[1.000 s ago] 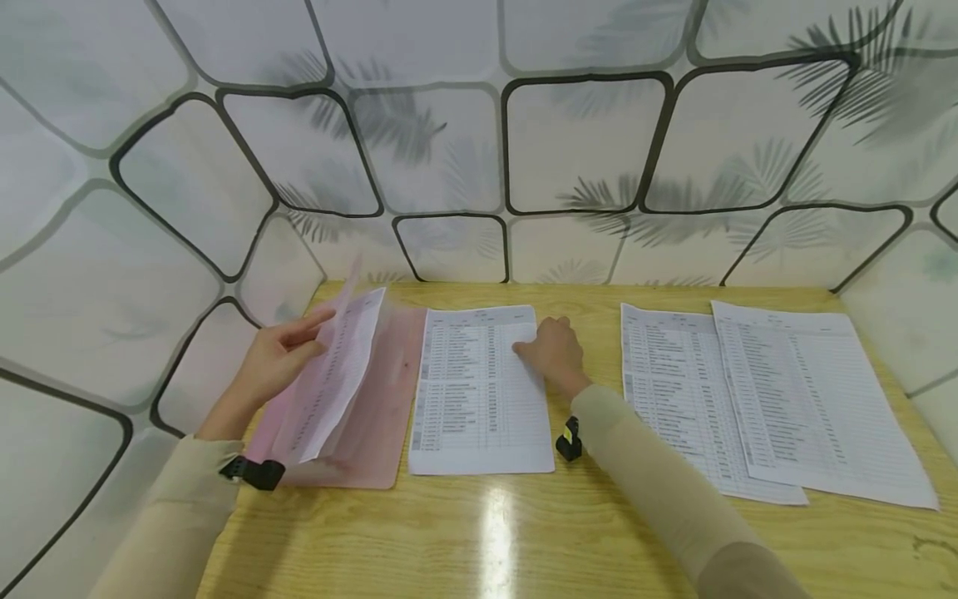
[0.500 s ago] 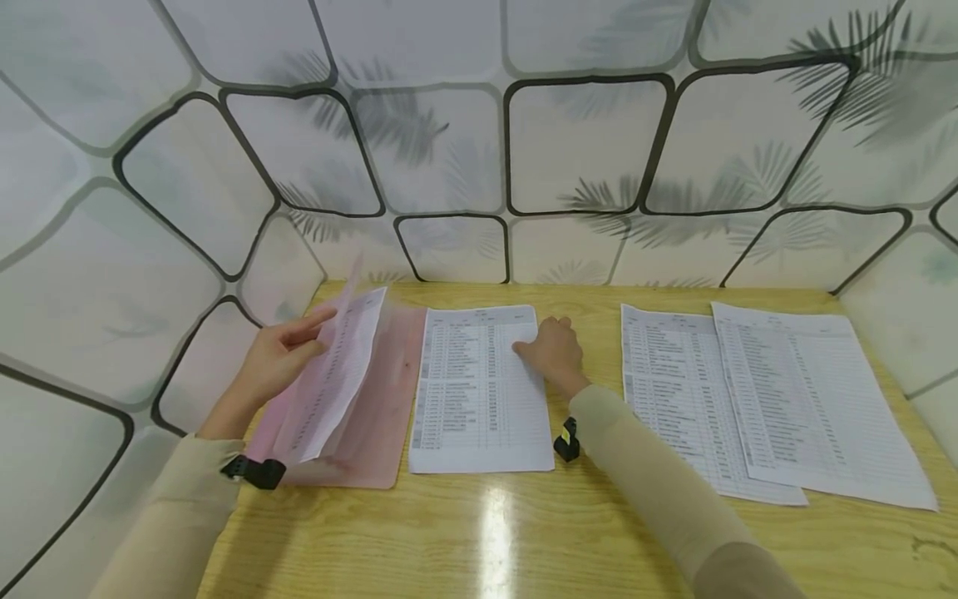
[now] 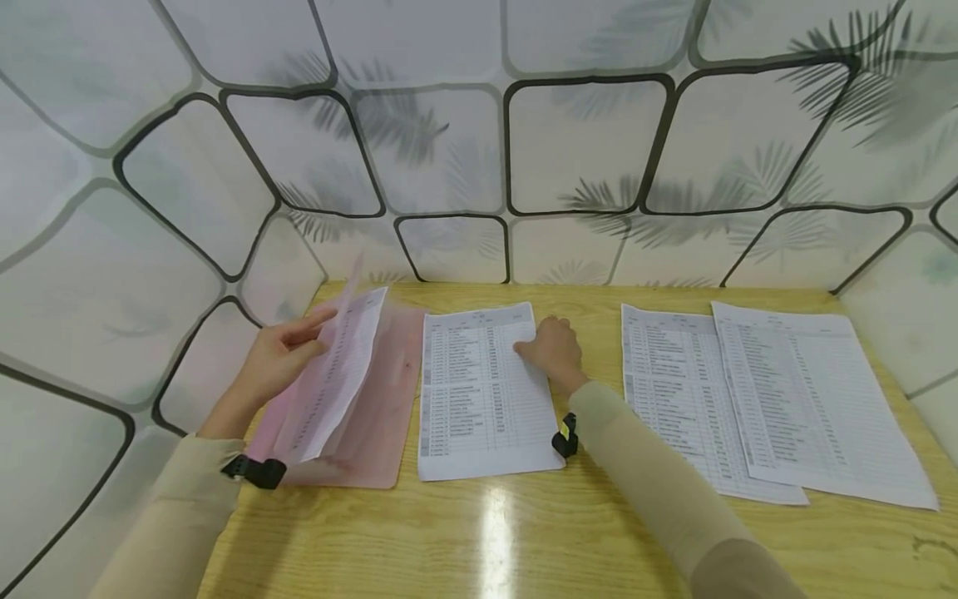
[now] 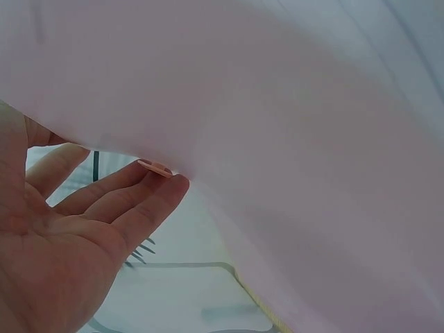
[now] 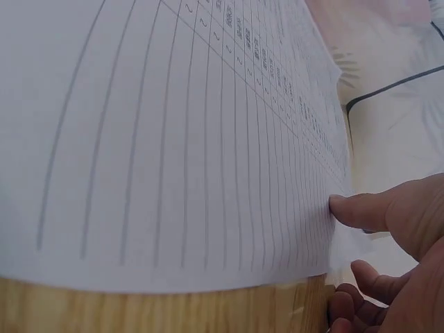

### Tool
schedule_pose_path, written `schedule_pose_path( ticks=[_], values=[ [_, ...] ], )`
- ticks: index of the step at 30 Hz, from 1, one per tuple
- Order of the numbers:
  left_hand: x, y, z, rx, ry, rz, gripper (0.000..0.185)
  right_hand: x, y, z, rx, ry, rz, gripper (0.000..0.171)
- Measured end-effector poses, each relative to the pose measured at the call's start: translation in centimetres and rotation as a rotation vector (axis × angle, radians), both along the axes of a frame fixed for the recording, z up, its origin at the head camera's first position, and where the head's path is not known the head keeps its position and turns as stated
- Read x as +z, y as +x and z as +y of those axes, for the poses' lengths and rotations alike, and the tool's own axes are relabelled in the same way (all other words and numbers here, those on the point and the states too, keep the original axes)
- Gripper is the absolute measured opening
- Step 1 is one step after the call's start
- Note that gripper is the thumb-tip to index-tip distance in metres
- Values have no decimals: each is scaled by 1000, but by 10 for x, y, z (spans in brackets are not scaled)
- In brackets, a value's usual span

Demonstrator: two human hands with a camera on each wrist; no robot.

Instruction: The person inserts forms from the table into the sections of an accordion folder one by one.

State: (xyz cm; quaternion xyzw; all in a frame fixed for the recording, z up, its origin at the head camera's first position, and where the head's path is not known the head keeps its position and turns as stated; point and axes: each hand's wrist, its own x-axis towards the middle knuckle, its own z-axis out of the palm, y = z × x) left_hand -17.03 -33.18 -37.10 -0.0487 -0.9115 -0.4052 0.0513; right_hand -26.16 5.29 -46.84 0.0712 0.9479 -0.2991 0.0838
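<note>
On the left, a pink translucent folder lies opened on the table. My left hand pinches its raised cover together with a printed sheet that stands tilted inside. To the folder's right, a printed list sheet lies slightly turned on the wood. My right hand grips this sheet's right edge near the top. In the right wrist view the thumb sits on the paper's face, with the other fingers curled at the edge; their tips are partly hidden.
Two more printed sheets, a left one and a right one, overlap at the table's right side. The yellow wooden table meets a patterned wall behind and at both sides.
The list sheet in my right hand has turned slightly, its lower end shifting right and its left edge moving away from the folder. My left hand and the folder stay put.
</note>
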Motion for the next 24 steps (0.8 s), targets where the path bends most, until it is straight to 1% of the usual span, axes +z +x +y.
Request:
schedule_pose_path(
  ticks=[7, 16, 20, 22, 24],
  values=[
    [2, 0, 1, -5, -9, 3, 47, -1, 1, 1, 3, -41, 26, 52],
    [2, 0, 1, -16, 3, 6, 47, 2, 2, 9, 26, -93, 58, 44],
    [1, -1, 1, -23, 15, 9, 47, 1, -3, 16, 25, -126, 43, 36],
    [0, -1, 0, -24, 20, 7, 47, 1, -6, 20, 49, -129, 24, 34],
    [0, -2, 0, -24, 21, 6, 47, 0, -8, 23, 78, -125, 6, 35]
  ],
)
